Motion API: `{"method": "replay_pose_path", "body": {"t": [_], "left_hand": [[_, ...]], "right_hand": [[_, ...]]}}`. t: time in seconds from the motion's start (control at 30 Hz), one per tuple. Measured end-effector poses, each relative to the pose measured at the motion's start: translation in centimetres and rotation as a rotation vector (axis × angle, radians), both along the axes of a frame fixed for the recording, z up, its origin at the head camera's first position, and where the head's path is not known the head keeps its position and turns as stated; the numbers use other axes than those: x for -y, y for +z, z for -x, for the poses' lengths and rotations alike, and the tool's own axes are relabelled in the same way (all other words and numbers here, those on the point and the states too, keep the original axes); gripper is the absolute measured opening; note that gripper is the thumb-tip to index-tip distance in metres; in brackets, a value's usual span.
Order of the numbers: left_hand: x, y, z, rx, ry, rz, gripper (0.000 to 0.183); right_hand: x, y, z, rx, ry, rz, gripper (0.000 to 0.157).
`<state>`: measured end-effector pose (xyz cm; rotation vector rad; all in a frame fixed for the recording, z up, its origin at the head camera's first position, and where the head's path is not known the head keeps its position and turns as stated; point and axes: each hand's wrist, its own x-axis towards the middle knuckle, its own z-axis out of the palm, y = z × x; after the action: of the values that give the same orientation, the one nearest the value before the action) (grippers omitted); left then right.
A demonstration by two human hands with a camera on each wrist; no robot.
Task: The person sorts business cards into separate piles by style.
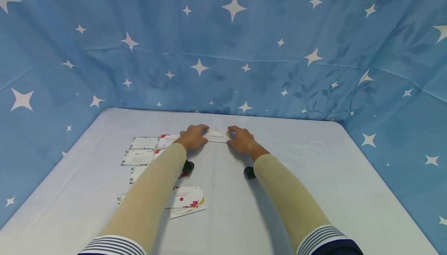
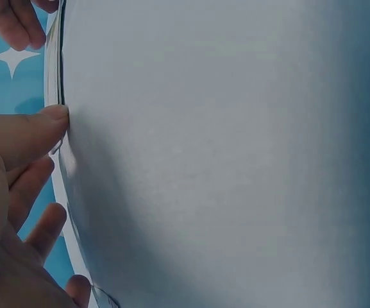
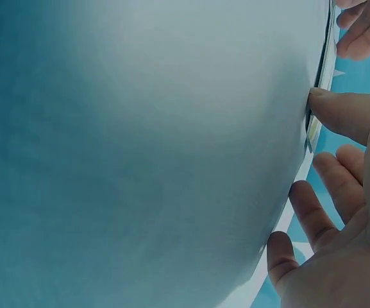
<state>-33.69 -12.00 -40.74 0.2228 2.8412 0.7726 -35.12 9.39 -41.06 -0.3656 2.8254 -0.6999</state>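
A white business card [image 1: 217, 136] with yellow-green waves at its corners lies flat towards the back of the table. My left hand [image 1: 193, 137] grips its left end between thumb and index finger. At the right end my right hand [image 1: 241, 140] holds it the same way. Seen edge-on in the left wrist view, the card [image 2: 54, 64] runs past the tip of my left thumb [image 2: 34, 133]. In the right wrist view, my right thumb [image 3: 345, 112] presses the card's near edge, with the other fingers spread beyond.
Left of my hands, leaf-cornered cards [image 1: 137, 157] lie in a column beside red-flowered cards [image 1: 167, 140], partly hidden by my left arm. Nearer me, a red-flowered card [image 1: 186, 197] overlaps green-waved cards [image 1: 185, 211]. A starry blue cloth [image 1: 223, 53] hangs behind the white table [image 1: 349, 193].
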Motion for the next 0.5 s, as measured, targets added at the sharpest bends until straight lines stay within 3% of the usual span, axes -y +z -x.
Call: {"method": "replay_pose_path", "body": {"t": [0.23, 0.5], "left_hand": [[0.4, 0.0, -0.2, 0.006, 0.009, -0.011, 0.056], [1.5, 1.2, -1.2, 0.009, -0.057, -0.07, 0.057]], "right_hand": [[0.0, -0.1, -0.1, 0.006, -0.014, 0.019, 0.062], [-0.4, 0.6, -0.6, -0.003, 0.034, 0.089, 0.065]]}}
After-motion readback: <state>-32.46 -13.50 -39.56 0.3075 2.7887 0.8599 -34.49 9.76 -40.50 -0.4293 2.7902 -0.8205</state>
